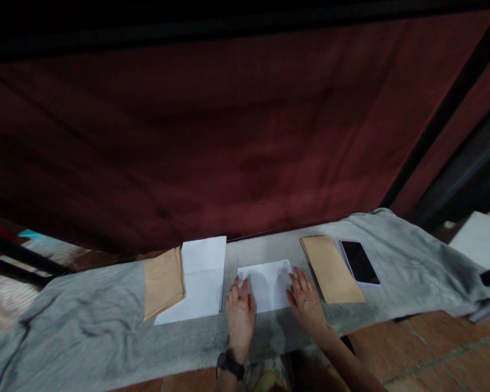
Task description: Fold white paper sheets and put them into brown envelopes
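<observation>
A white sheet of paper (267,286), which looks folded, lies flat on the grey cloth in front of me. My left hand (240,311) rests at its left edge, fingers stretched out and touching the paper. At the right edge, the fingers of my right hand (305,298) are spread, with the tips at the paper's border. Neither hand grips anything. Left of my left hand is a stack of white paper (204,277), partly covered by brown envelopes (163,283). Just right of my right hand lies another pile of brown envelopes (332,269).
A phone with a light purple case (360,262) lies at the right. The grey cloth (93,321) covers a long, narrow surface and is wrinkled at the left. Behind it hangs a dark red fabric panel (237,136). Tiled floor (424,348) shows at the lower right.
</observation>
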`<state>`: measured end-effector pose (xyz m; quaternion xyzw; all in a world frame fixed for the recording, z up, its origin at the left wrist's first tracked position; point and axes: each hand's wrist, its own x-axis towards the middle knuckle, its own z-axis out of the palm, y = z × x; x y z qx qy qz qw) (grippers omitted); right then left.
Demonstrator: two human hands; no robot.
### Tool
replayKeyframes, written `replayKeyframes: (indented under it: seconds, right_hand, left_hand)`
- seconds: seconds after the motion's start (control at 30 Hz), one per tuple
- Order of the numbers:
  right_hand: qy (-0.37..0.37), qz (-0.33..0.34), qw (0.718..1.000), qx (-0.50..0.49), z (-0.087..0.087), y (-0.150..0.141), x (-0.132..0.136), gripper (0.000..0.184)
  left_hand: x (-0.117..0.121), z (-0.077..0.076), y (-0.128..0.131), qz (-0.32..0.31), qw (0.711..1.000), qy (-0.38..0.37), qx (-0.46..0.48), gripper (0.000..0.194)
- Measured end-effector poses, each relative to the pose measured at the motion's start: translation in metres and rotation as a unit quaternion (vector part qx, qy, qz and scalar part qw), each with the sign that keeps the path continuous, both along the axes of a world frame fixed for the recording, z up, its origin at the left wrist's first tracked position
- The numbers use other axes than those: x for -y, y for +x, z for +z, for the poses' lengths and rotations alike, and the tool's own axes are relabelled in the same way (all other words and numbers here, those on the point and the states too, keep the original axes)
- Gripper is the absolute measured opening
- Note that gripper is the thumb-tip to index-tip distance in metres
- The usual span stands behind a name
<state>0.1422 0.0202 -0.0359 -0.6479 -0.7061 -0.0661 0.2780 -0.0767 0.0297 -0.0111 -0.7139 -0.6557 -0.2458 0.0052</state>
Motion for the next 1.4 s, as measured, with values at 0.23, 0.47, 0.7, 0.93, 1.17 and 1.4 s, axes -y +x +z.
replayKeyframes:
  seconds: [0.23,0.47,0.7,0.93,1.17,1.4]
  right_hand:
    - [-0.079,0.120,0.990,-0.009,0.007,-0.053,-0.038,0.048]
    - [-0.064,0.117,0.991,0.027,-0.010,-0.055,-0.054,0.047]
    - [-0.018,0.033,0.998,0.047,-0.025,-0.017,-0.057,0.053]
    - [-0.007,0.018,0.999,0.045,-0.024,-0.008,-0.054,0.055]
    - [-0.025,0.027,0.999,0.032,-0.026,-0.009,-0.054,0.059]
    - [-0.034,0.022,0.998,0.046,-0.023,-0.009,-0.054,0.055]
  left_hand:
    - [-0.013,-0.021,0.038,-0.077,0.989,-0.030,-0.122,0.055]
    - [-0.012,-0.035,0.040,-0.065,0.986,-0.025,-0.150,0.057]
    - [-0.011,-0.034,0.041,-0.040,0.992,-0.020,-0.115,0.055]
    - [-0.013,-0.029,0.045,-0.024,0.995,-0.042,-0.084,0.056]
    - [-0.028,-0.019,0.079,-0.086,0.991,-0.080,-0.067,0.054]
    - [-0.050,-0.018,0.066,-0.056,0.991,-0.086,-0.091,0.055]
